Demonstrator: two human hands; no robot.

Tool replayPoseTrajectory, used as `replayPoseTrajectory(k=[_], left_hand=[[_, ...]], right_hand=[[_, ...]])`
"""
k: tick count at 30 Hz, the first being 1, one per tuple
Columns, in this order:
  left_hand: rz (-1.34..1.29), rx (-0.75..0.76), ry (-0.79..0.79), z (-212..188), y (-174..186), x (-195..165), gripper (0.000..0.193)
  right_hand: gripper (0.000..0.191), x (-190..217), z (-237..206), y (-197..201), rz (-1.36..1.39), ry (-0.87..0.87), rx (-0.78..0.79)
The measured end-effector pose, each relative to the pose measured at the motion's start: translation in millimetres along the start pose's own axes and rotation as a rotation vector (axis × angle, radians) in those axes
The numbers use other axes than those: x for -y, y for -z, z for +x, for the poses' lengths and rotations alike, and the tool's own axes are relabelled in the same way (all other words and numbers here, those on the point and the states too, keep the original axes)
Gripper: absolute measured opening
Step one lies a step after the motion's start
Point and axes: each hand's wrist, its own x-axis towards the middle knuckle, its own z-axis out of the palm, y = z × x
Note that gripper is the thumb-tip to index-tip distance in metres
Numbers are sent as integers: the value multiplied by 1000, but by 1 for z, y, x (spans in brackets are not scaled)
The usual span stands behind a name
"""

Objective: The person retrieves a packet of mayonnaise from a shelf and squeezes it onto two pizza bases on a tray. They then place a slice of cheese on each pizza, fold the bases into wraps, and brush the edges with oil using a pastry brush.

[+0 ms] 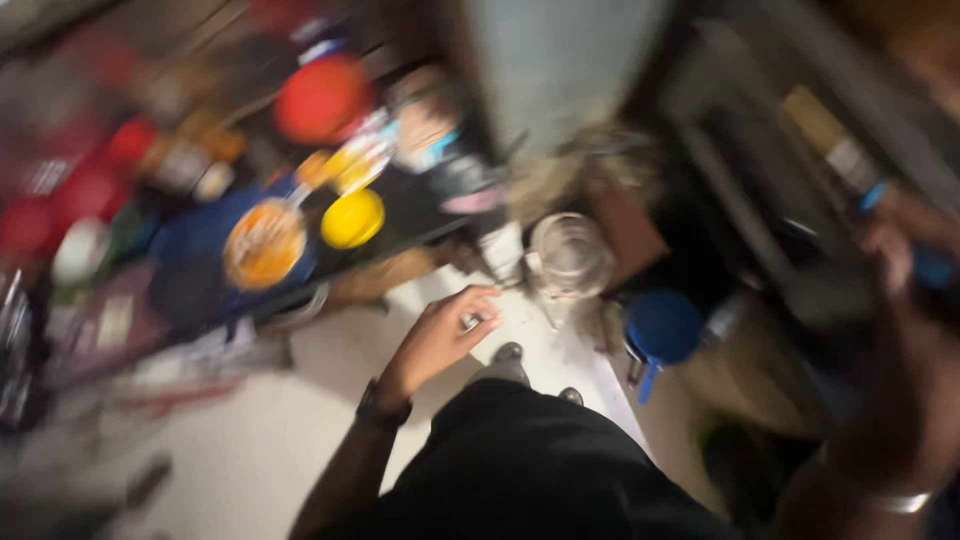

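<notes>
The head view is strongly blurred. My left hand (440, 335) hangs in the middle of the picture above the pale floor, fingers curled around a small shiny object (470, 322) whose kind I cannot tell. A dark band sits on that wrist. My right hand (905, 255) is raised at the far right edge, closed on a blue object (935, 268) near a shelf. A metal bangle rings that wrist. My dark clothing fills the bottom centre, with my feet below.
A dark counter (420, 200) at left carries a yellow lid (352, 218), an orange-filled dish (264, 243), a red round thing (322, 98) and several blurred containers. A clear glass jar (570, 255) and a blue mug (662, 328) stand on the floor ahead.
</notes>
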Motion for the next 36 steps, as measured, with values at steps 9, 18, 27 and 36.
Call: replayPoseTrajectory(k=[9,18,27,36], left_hand=[[-193,-398,140,-110,153,194,36],[295,-1106,267,-29,433,499,88],[450,-1002,463,40,551,610,88],[149,-742,-83,62,492,525,68]], right_hand=[[20,125,-50,-379,414,212,753],[16,239,-77,-895,565,239,899],[16,236,-82,-994,640,-46,860],[20,229,-45,-830,650,-22,792]])
